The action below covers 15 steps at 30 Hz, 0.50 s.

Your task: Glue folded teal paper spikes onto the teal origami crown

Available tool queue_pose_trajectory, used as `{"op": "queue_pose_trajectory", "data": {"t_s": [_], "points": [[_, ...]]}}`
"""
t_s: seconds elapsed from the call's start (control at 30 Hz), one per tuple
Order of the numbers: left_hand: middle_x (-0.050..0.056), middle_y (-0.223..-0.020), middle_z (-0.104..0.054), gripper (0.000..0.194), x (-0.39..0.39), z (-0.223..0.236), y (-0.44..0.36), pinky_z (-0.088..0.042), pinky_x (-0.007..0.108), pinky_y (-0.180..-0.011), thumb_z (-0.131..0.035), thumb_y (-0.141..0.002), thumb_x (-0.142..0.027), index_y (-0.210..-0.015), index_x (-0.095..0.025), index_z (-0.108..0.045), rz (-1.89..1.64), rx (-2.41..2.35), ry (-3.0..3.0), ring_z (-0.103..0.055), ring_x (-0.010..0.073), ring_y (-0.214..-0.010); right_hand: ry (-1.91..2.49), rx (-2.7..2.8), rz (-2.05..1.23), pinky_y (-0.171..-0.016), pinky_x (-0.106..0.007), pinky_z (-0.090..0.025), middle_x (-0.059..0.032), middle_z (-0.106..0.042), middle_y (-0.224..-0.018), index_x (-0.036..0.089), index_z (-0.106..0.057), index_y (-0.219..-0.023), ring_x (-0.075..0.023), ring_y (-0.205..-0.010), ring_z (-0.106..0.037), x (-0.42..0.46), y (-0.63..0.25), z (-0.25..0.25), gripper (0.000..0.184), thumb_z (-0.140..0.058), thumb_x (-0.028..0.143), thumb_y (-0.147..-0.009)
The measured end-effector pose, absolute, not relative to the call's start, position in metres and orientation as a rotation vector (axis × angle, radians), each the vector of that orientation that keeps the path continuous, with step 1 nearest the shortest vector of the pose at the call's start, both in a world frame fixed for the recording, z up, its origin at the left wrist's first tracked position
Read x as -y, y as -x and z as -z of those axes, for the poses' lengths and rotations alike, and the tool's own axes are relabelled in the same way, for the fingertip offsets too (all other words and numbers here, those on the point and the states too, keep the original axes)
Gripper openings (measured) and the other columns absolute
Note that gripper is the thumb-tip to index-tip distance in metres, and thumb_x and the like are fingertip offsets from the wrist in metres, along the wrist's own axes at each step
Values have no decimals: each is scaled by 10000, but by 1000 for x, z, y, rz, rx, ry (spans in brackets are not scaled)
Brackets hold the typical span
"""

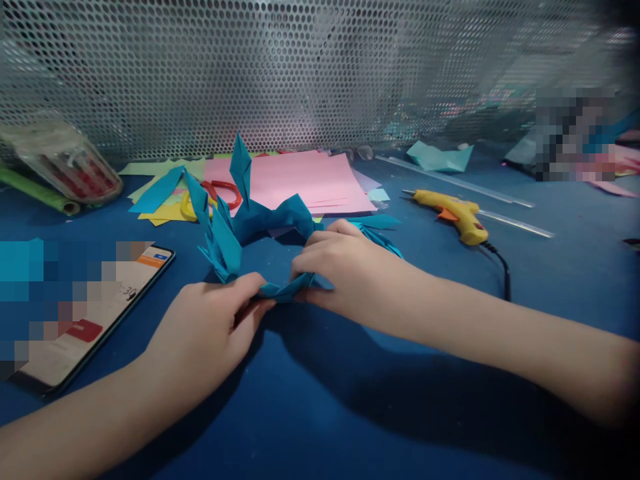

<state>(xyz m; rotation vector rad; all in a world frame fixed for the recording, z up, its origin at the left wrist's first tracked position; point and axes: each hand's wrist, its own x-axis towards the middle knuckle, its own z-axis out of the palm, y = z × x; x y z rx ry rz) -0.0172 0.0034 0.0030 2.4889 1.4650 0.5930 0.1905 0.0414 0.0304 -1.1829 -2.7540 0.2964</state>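
A ring of folded blue paper pieces, an origami wreath [293, 212], stands in front of me with pointed folds rising on its far and left sides. My left hand [213, 320] pinches the near left edge of the ring between thumb and fingers. On the near right part, my right hand [337, 267] is closed around the folded paper, its fingertips partly hidden by the ring. More blue points stick out behind the right hand. Through the ring's middle the blue table [273, 260] shows.
Right of the ring lies a yellow glue gun [450, 210] with a black cord and clear glue sticks [457, 183]. Behind are pink paper sheets [300, 180] and red-and-yellow-handled scissors [223, 195]. A phone [100, 313], a jar [70, 160] and a green roll [37, 190] lie left.
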Motion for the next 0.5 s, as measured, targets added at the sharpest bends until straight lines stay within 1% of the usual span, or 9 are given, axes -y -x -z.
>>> {"op": "queue_pose_trajectory", "data": {"t_s": [0.23, 0.33, 0.43, 0.5], "points": [[-63, -471, -610, 188, -5, -4, 17, -313, 243, -418, -515, -891, -250, -774, -228, -659, -596, -1454, -2457, -494, 133, -344, 1217, 2772, -323, -865, -356, -298, -44, -713, -840, 182, -700, -822, -235, -922, -621, -40, -189, -34, 19, -691, 178, -839], [-58, -468, -615, 181, -5, -5, 17, -319, 241, -412, -511, -890, -236, -768, -232, -645, -580, -1459, -2495, -526, 142, -346, 1224, 2794, -316, -867, -361, -307, -38, -713, -836, 184, -693, -828, -235, -925, -628, -40, -189, -34, 24, -684, 167, -843], [-43, -437, -596, 248, -6, -9, 17, -314, 255, -395, -468, -917, -236, -758, -235, -659, -547, -1434, -2681, -544, 170, -333, 1205, 2854, -289, -814, -347, -331, -38, -718, -846, 186, -678, -826, -237, -915, -638, -41, -190, -34, 37, -672, 157, -849], [-24, -423, -594, 321, -6, -10, 18, -305, 277, -385, -418, -951, -250, -821, -224, -710, -560, -1408, -2874, -547, 197, -321, 1197, 2898, -253, -762, -333, -344, -41, -722, -850, 187, -675, -837, -235, -886, -646, -41, -190, -35, 41, -661, 155, -858]]}}
